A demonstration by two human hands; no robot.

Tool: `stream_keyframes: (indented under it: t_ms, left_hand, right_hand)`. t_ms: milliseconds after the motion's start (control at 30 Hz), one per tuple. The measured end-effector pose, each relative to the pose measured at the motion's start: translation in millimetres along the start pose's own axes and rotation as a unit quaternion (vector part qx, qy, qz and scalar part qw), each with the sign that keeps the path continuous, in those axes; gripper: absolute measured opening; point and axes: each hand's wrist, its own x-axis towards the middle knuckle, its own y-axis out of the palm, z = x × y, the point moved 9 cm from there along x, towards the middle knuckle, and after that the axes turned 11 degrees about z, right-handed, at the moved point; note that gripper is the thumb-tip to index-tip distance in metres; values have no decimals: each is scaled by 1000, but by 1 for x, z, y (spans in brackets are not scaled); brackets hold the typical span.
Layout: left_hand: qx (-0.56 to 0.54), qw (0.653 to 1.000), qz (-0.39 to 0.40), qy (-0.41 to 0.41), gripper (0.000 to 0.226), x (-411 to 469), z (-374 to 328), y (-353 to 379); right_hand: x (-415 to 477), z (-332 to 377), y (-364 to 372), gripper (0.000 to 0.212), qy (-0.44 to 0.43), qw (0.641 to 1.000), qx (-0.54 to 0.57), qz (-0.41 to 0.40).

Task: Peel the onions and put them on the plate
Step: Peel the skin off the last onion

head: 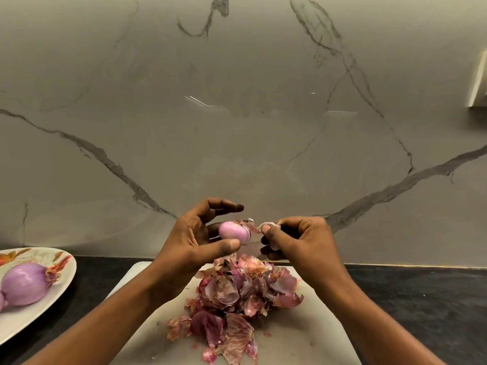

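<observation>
Pink, glossy and nearly bare in the left hand (195,238): grips a small onion (234,232) between thumb underneath and curled fingers behind, with the forefinger held straight above and clear of it. Lies with its long axis running left to right, ragged papery end turned right, toward the right hand (297,241). Pinches there a pale strip of skin (266,225) between thumb and forefinger, just beside that ragged end; cannot tell whether joined to the bulb. Holds all this in the air above the far edge of a white cutting board (303,335), over a heap of purple peelings (237,293). Probably calls next for a pull to the right, along the axis and away from the bulb, to strip off the last scraps. Further out, at the near left on a dark counter (421,299), shows a flowered plate (15,322) bearing a peeled onion (25,287), with part of another at the frame's edge. Sits well apart from both hands, on the left hand's side, so likely falls to that hand to carry the bulb across.
</observation>
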Motion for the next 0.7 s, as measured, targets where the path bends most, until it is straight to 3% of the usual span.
stream_keyframes:
  t_ms: [100,233,433,700]
  left_hand:
    - [-23,999,-26,-3,46,1,4,-6]
    - [-34,999,-35,-22,42,1,9,-8]
    - [-70,996,-14,-54,32,2,16,4]
    - [-19,997,14,-72,36,1,18,11]
  right_hand:
    - [-1,1,8,5,-1,998,-48,31]
    - [-3,2,19,30,-7,993,-100,67]
    - [-6,20,24,48,-75,989,-101,83]
    - [-3,13,30,40,-59,991,-33,115]
